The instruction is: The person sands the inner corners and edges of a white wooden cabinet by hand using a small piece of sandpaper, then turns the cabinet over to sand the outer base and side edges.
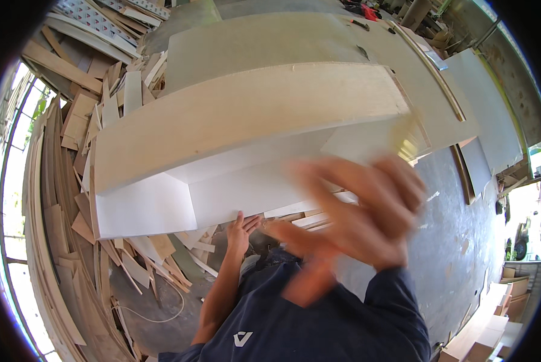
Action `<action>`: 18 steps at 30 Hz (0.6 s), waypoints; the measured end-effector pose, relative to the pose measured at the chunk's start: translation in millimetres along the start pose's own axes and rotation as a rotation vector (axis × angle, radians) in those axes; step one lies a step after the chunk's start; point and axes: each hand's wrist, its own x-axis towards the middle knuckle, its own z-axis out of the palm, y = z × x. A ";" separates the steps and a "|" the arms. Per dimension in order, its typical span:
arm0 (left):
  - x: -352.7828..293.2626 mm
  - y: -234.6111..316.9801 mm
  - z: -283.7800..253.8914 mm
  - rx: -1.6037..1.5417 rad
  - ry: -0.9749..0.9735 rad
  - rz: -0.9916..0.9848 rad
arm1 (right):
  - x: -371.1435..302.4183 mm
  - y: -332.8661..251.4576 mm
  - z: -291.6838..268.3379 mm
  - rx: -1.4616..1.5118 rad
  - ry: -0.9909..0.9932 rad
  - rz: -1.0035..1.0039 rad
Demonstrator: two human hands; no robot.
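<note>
A long, shallow box [252,117] of pale wood with a white inside lies before me, its open side toward me. My left hand [241,234] is at the box's near lower edge, fingers stretched out and apart, holding nothing. In front of the box's right half is my right hand [367,205], smeared by motion, with its outer fingers curled. A blurred orange-brown shape [313,277] shows below that hand and a blurred yellow shape [408,143] above it. I cannot make out what they are or whether they are one thing.
Wood offcuts [117,90] are heaped at the left, beside long boards [47,199] leaning there. Under and beyond the box stretches a large pale sheet [234,42]. A long strip [427,69] lies at the far right. A thin cable [162,320] curls across the grey floor [445,235].
</note>
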 end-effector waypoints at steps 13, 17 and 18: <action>-26.1 56.4 -8.1 -0.221 0.359 0.027 | -337.9 68.2 -148.6 -0.398 1.403 1.614; -20.1 40.9 30.2 -0.114 0.301 -0.136 | -406.9 80.1 -98.8 0.266 1.559 1.723; -16.8 36.5 30.5 -0.073 0.214 -0.187 | -408.0 90.1 -77.6 0.291 1.613 1.688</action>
